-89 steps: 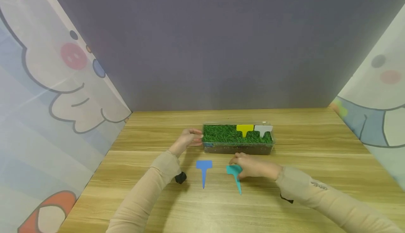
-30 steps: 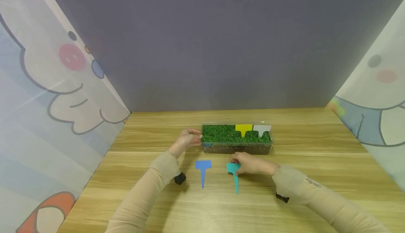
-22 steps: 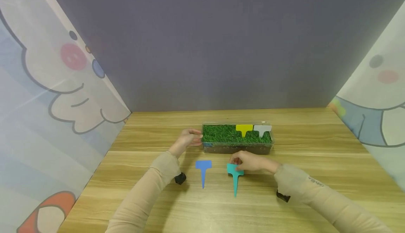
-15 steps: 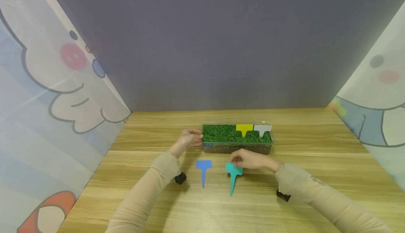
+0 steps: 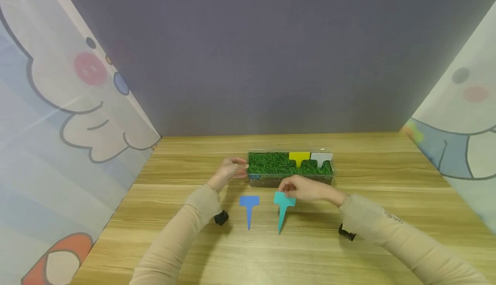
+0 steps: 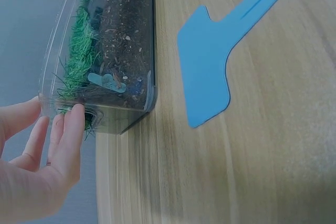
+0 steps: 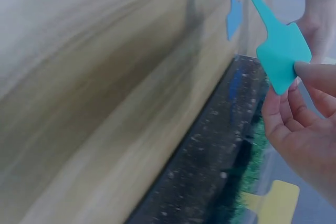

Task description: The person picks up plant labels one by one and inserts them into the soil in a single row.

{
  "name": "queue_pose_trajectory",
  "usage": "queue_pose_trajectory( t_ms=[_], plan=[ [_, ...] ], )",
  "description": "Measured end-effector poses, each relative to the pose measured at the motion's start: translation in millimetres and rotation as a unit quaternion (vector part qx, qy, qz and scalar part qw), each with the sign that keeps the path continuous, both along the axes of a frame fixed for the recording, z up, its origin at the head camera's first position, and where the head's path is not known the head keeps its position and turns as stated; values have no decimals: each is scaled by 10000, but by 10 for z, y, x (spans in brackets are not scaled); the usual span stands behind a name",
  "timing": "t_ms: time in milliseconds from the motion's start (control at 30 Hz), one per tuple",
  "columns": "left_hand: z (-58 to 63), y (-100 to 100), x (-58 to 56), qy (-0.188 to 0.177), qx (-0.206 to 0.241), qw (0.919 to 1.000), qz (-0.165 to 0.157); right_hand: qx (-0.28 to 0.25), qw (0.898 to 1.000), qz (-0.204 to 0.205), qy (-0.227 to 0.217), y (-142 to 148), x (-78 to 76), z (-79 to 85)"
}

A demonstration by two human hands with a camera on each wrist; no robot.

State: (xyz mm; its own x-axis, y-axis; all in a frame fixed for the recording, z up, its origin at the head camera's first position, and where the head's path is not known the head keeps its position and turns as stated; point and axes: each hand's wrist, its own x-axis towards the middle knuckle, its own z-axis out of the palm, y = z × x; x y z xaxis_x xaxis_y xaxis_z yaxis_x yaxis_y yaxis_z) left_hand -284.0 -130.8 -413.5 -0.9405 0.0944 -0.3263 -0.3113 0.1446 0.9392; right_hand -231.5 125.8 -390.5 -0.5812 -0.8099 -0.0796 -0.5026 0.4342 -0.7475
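Teal marker [image 5: 283, 202] pinched in right fingers [image 7: 272, 115] above wood-grain table [image 5: 248, 255]; left fingers [image 6: 71, 137], parted, touching planter [image 5: 267, 182]; grey wall [image 5: 271, 52] behind.

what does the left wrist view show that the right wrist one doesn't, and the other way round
Only the left wrist view clearly shows the left hand with its fingertips at the end of the container.

Only the right wrist view shows the right hand pinching the teal marker.

Both share the container, grass, soil, yellow marker, blue marker and part of the left hand.
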Motion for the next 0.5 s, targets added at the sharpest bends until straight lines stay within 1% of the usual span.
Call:
queue_pose_trajectory(
  t_ms=[167,500],
  plan=[
    [12,-1,1,-39,29,10000,60,26,9999,-79,85,-8,-39,101],
    [23,6,6,-22,103,9999,-30,227,9991,-243,269,-12,-122,339]
  ],
)
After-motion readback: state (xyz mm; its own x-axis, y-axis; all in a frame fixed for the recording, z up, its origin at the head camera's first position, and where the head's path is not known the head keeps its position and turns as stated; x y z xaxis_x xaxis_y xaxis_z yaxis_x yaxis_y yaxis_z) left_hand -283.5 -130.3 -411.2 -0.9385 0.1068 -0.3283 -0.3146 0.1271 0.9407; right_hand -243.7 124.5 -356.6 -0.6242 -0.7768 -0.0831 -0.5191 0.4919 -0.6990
